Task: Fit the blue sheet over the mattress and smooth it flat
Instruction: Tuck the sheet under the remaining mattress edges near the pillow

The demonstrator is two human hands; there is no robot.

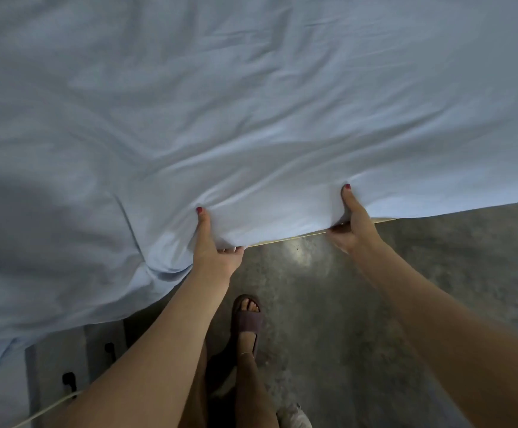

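Both our hands grip the near edge of the blue sheet (251,103) at the side of the bed.

Our left hand (213,245) pinches the hem, thumb on top of the cloth with the fingers curled under it; our right hand (352,222) holds the same edge further along in the same way, thumb pressed on top, fingers tucked beneath. The sheet covers the whole upper part of the view, creased in long folds that fan out from the two grips, and to the left of our left hand it hangs over the side in a loose bunch. Between our hands a thin pale edge (285,240) shows just under the hem. Below lies a grey concrete floor (421,288), where one foot in a dark slide sandal (247,319) stands.
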